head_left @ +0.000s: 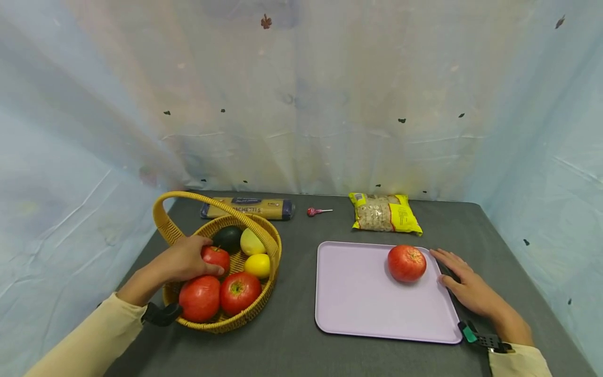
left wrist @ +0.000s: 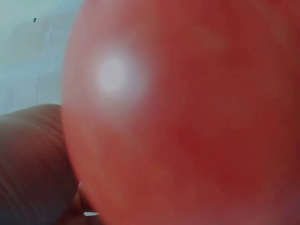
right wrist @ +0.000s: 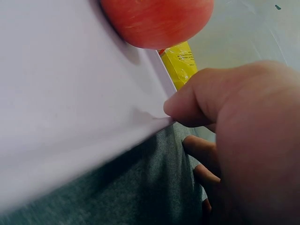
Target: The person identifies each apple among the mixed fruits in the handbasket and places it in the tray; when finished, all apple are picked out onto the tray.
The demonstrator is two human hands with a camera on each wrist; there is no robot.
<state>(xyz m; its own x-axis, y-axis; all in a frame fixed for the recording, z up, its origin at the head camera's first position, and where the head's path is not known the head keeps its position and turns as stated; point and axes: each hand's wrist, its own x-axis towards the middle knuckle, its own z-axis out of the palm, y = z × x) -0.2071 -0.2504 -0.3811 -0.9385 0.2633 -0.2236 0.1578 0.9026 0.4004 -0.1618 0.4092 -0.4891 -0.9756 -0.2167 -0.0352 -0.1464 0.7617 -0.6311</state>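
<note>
At the left, a yellow woven basket (head_left: 275,246) with a tall handle holds several fruits. My left hand (head_left: 188,259) reaches in under the handle, thumb and fingers around a small red apple (head_left: 216,257). Two bigger red apples (head_left: 240,292) lie nearer the front. A large red apple surface (left wrist: 183,112) fills most of the left wrist view and hides the grasp. My right hand (head_left: 471,285) rests at the right edge of a pale purple tray (head_left: 367,293), thumb on its rim and fingers extended. Another red apple (head_left: 406,263) sits on the tray's far right part.
Also in the basket are a dark green avocado-like fruit (head_left: 228,239), a pale yellow-green fruit (head_left: 252,242) and a lemon (head_left: 257,266). Along the back of the grey table lie a spaghetti pack (head_left: 268,209), a lollipop (head_left: 312,211) and a yellow-ended bag (head_left: 383,213).
</note>
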